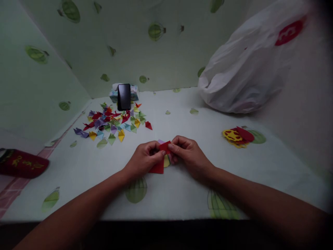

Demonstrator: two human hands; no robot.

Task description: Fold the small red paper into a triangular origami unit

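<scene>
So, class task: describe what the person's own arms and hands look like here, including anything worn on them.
Both forearms are bare right to the bottom edge of the picture, with no sleeves in view. The left hand and right hand wear no gloves, and no watch, bracelet or ring can be seen in the dim light.

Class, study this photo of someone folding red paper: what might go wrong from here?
1. Both hands, the left hand and right hand, pinch one small red paper; pulling unevenly may tear it or skew the crease.
2. Loose sheets lie under the hands and may get creased.
3. A sleeve sweep might scatter the pile of folded pieces.
</scene>
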